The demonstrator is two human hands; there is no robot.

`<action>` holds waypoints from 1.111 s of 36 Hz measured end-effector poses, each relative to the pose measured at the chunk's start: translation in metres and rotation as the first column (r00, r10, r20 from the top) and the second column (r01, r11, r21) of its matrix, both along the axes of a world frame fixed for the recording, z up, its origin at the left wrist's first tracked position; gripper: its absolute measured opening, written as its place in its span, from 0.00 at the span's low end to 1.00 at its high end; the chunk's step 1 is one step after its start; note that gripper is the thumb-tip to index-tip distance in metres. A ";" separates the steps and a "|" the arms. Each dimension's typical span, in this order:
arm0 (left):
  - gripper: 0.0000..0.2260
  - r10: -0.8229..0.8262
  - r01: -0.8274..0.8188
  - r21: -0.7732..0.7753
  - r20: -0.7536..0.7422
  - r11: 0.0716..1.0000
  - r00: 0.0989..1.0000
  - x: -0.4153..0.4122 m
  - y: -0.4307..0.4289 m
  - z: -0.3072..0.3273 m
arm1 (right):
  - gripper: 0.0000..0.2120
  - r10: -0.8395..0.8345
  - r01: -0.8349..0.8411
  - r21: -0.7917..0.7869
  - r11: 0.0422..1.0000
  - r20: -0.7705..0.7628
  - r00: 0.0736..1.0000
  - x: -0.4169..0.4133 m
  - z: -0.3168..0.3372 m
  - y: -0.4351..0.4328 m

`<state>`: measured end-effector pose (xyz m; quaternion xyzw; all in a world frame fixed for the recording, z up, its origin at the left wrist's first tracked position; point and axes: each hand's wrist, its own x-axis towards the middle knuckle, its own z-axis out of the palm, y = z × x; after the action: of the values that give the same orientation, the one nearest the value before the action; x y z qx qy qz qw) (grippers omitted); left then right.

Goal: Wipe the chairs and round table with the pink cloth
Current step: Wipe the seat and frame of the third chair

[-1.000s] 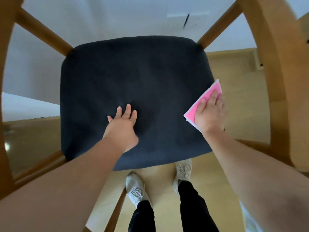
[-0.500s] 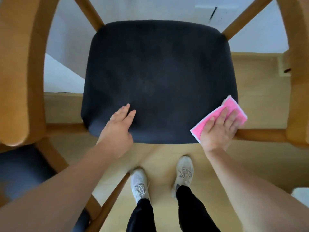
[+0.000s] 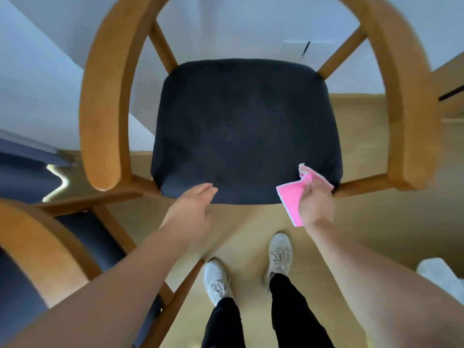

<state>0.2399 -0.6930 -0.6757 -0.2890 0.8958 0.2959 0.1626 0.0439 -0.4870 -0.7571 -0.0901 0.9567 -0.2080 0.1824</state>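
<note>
Pink cloth [image 3: 292, 199] hangs crumpled from your right hand [image 3: 315, 200], pinched between curled fingers and thumb at the 5 o'clock corner of the dark chair seat [image 3: 246, 126]. Your left hand [image 3: 193, 209] holds nothing, its fingers straight and together over the seat's front edge near 7 o'clock. Whether it touches the cushion is unclear. A second chair [image 3: 37, 242] stands at your 8 o'clock.
</note>
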 end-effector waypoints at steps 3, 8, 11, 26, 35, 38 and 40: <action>0.25 0.003 -0.003 0.012 -0.014 1.000 1.000 -0.003 0.003 0.035 | 0.17 0.093 -0.084 -0.120 0.989 0.065 0.994 0.015 0.046 -0.011; 0.22 0.016 -0.015 0.012 -0.088 1.000 0.996 -0.008 0.009 0.109 | 0.14 0.158 -0.124 -0.229 0.965 0.138 0.978 0.031 0.127 -0.035; 0.20 0.044 -0.046 -0.006 -0.143 0.999 0.989 -0.005 0.011 0.153 | 0.12 0.255 -0.206 -0.291 0.934 0.141 0.957 0.038 0.184 -0.048; 0.19 0.432 -0.450 -0.043 -0.212 0.892 0.877 0.073 0.002 0.270 | 0.17 0.711 -0.575 -0.418 0.703 0.395 0.583 0.040 0.365 -0.104; 0.31 0.553 -0.507 0.221 -0.296 0.833 0.779 0.068 0.007 0.284 | 0.25 0.923 -0.806 -0.471 0.359 0.309 0.230 0.049 0.393 -0.140; 0.27 0.623 -0.541 0.320 -0.282 0.778 0.729 0.070 0.006 0.283 | 0.23 0.940 -0.813 -0.494 0.308 0.290 0.181 0.055 0.391 -0.155; 0.22 0.673 -0.584 0.346 -0.257 0.734 0.694 0.075 0.005 0.277 | 0.21 0.944 -0.810 -0.511 0.288 0.295 0.150 0.060 0.387 -0.166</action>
<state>0.3145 -0.6882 -0.3989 -0.4976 0.7128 0.4869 -0.0855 0.1034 -0.6530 -0.3701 -0.5887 0.5876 -0.1865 0.5229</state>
